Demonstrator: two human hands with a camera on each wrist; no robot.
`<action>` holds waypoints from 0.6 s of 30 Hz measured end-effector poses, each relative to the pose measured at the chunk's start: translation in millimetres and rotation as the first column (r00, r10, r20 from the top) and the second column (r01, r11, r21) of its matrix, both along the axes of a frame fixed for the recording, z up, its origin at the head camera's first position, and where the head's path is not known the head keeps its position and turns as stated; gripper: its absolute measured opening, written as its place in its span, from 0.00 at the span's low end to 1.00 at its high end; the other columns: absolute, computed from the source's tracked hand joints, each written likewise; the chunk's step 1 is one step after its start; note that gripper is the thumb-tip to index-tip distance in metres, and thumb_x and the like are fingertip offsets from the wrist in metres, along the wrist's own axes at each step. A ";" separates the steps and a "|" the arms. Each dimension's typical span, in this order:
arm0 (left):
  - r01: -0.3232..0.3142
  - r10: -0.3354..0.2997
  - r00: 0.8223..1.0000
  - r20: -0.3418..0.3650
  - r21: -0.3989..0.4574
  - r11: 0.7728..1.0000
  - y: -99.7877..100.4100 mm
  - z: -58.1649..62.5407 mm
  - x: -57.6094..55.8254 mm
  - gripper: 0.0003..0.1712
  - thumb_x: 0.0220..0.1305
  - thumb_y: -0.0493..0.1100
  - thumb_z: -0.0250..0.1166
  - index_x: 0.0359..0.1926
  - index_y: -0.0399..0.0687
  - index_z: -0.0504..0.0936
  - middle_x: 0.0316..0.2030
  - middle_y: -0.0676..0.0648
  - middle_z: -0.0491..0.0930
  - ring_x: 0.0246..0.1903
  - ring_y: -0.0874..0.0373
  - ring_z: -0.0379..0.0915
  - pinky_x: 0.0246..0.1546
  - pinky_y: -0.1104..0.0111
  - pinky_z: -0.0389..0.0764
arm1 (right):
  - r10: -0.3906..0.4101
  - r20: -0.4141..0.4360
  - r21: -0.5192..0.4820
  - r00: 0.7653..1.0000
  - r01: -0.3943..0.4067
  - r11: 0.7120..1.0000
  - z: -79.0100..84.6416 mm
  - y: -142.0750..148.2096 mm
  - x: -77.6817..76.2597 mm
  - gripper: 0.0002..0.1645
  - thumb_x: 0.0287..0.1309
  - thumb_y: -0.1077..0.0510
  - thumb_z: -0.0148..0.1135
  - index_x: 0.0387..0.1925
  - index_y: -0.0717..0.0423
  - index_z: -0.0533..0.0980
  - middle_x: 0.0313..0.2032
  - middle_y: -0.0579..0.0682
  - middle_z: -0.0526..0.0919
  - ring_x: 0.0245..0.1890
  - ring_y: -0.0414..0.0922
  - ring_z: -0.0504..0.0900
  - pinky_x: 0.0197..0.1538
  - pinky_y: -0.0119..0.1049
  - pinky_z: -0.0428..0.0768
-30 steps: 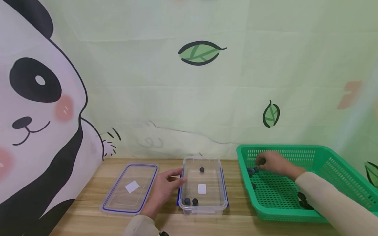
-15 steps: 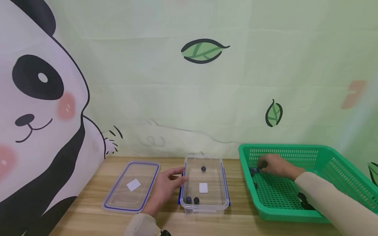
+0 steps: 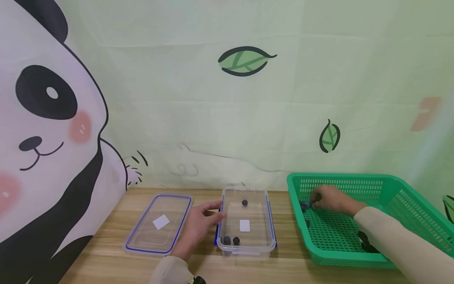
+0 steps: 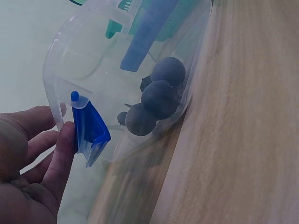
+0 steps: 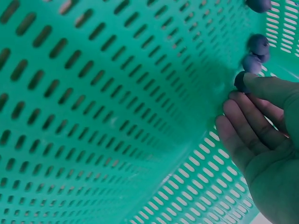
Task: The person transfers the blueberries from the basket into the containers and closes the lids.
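My left hand [image 3: 199, 225] holds the left side of a clear plastic food container [image 3: 257, 213], thumb over the rim and fingers outside by a blue latch [image 4: 91, 133]. Three blueberries show inside in the head view: one blueberry [image 3: 244, 202] at the far end, two in the near left corner. My right hand [image 3: 331, 198] reaches into a green basket [image 3: 349, 260] near its left wall. In the right wrist view, thumb and finger pinch a dark blueberry [image 5: 240, 82], partly hidden by the thumb. Several more blueberries [image 5: 259, 44] lie just beyond the fingertips.
Left of the container, a clear lid [image 3: 145, 236] with a blue seal lies flat on the wooden table [image 3: 283, 272]. A dark object [image 3: 367, 244] sits by my right sleeve. A cloth backdrop [image 3: 198, 118] with a panda and leaves hangs behind the table.
The head view has shifted slightly. My right hand's fingers have settled a little lower among the blueberries. The left hand keeps its hold on the container.
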State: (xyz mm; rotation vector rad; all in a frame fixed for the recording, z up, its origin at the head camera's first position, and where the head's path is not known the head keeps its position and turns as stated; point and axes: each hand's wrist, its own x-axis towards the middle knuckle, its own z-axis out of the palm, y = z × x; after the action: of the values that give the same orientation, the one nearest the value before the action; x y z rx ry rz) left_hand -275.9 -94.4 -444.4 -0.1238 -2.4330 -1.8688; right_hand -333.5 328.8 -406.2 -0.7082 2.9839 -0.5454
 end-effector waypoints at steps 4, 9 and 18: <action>0.003 -0.003 1.000 0.002 0.002 1.000 0.7 0.3 0.0 0.23 0.65 0.37 0.77 0.60 0.38 0.86 0.53 0.40 0.87 0.41 0.54 0.86 0.42 0.65 0.86 | -0.010 -0.007 -0.041 1.000 0.009 0.999 6.4 1.0 1.6 0.04 0.60 0.66 0.73 0.37 0.60 0.85 0.34 0.47 0.87 0.38 0.48 0.85 0.43 0.49 0.86; 0.006 -0.006 1.000 0.001 0.007 1.000 1.0 0.3 -0.1 0.24 0.65 0.38 0.77 0.60 0.38 0.86 0.53 0.40 0.87 0.40 0.55 0.86 0.42 0.65 0.86 | -0.040 0.001 -0.142 0.999 0.039 0.989 21.4 -1.1 6.1 0.05 0.65 0.64 0.71 0.41 0.63 0.84 0.36 0.49 0.87 0.39 0.49 0.86 0.42 0.48 0.86; 0.008 -0.008 1.000 0.003 0.016 1.000 0.2 0.3 0.2 0.24 0.65 0.38 0.77 0.60 0.38 0.86 0.54 0.40 0.87 0.41 0.54 0.86 0.43 0.65 0.86 | -0.091 -0.094 -0.300 0.991 0.059 0.952 66.6 -15.8 26.8 0.10 0.71 0.57 0.71 0.47 0.59 0.85 0.42 0.49 0.89 0.48 0.54 0.86 0.51 0.55 0.84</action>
State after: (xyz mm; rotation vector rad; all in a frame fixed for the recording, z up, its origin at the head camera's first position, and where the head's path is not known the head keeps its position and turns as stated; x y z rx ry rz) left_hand -275.7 -94.2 -444.1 -0.1304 -2.4230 -1.8923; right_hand -306.7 313.0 -339.6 -0.6591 3.0708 -1.0089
